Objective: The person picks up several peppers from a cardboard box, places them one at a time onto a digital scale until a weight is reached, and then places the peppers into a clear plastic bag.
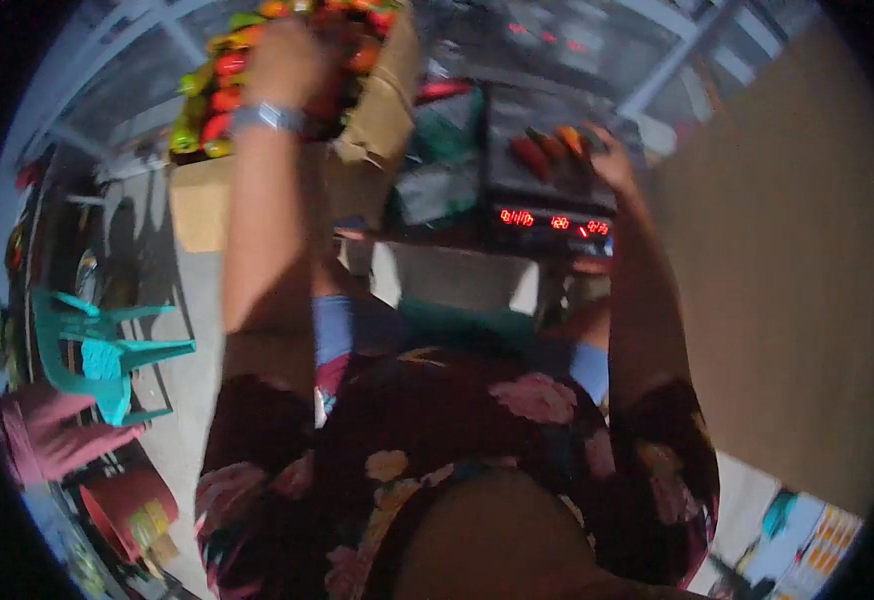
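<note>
At the far left, my left hand [289, 68] reaches down into a cardboard box [197, 200] full of red, orange, yellow and green peppers [228, 98]. Blur and the peppers hide its fingers. To the right stands a dark digital scale [557, 190] with a lit red display. Several red and orange peppers [547, 152] lie together on its pan. My right hand [612, 162] is at the right end of this group, fingers curled round what looks like a pepper at the pan's edge.
A dark green and black plastic bag [437, 165] sits between box and scale. A teal plastic chair [107, 350] and a red bucket [129, 510] stand on the left. A large brown board [787, 270] fills the right side.
</note>
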The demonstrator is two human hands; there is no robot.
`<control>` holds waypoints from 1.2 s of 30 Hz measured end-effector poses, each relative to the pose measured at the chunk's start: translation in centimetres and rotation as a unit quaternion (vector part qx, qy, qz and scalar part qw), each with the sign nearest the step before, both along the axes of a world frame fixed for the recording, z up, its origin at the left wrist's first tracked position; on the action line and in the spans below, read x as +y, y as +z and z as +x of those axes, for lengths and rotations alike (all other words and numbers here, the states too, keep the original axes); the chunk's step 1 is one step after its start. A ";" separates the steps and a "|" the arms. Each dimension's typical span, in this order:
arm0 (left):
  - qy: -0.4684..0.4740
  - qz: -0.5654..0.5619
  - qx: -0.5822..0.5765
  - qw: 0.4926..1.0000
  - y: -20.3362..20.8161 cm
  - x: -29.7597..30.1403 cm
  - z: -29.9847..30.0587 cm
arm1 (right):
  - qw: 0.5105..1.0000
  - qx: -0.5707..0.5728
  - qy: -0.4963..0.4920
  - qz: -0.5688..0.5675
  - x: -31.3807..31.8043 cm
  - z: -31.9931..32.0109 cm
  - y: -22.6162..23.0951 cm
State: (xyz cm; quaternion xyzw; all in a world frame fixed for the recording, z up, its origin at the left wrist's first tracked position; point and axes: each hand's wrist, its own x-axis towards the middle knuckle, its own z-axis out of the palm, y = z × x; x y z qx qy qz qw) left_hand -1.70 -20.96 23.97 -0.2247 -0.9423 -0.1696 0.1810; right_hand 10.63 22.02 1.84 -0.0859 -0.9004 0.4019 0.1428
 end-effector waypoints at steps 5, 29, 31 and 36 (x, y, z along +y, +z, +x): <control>0.059 -0.083 -0.055 0.993 -5.2 -5.0 -11.3 | 0.997 0.061 -0.040 0.040 1.2 0.1 4.0; -0.184 -0.187 -0.214 0.941 -32.3 9.6 -2.1 | 0.977 0.024 -0.112 0.179 -5.0 -0.5 1.2; -0.137 -0.135 -0.213 0.958 -34.4 7.9 0.1 | 0.977 -0.022 -0.093 0.193 -5.6 -0.4 2.9; -0.052 0.089 -0.100 0.990 -32.0 6.7 5.6 | 0.982 -0.076 -0.004 0.174 -0.6 0.9 5.1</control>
